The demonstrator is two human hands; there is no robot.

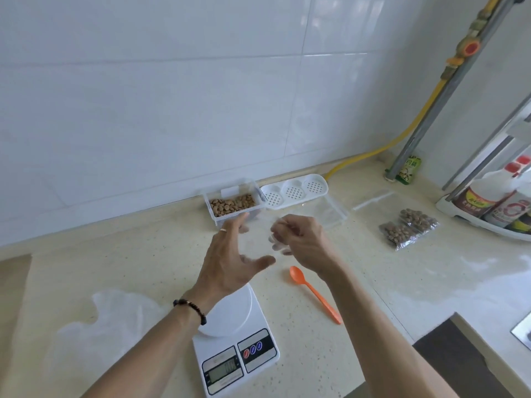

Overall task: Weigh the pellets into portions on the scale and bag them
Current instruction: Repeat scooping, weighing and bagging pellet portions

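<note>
A white digital scale [234, 340] sits on the counter near me, its round platform partly under my left wrist. A clear box of brown pellets [232, 204] stands against the wall. My left hand [230, 259] hovers above the scale with fingers spread, holding nothing. My right hand [301, 242] is curled and pinches a thin clear plastic bag [275, 242] between the two hands. An orange spoon [314, 293] lies on the counter right of the scale. Two filled bags of pellets [408, 228] lie at the right.
A white perforated lid [294, 191] and an empty clear tray [330, 212] lie behind my right hand. Flat clear bags [373, 201] lie near the filled ones. Bottles in a white rack [494, 208] stand at the right edge. A yellow hose [373, 152] runs along the wall.
</note>
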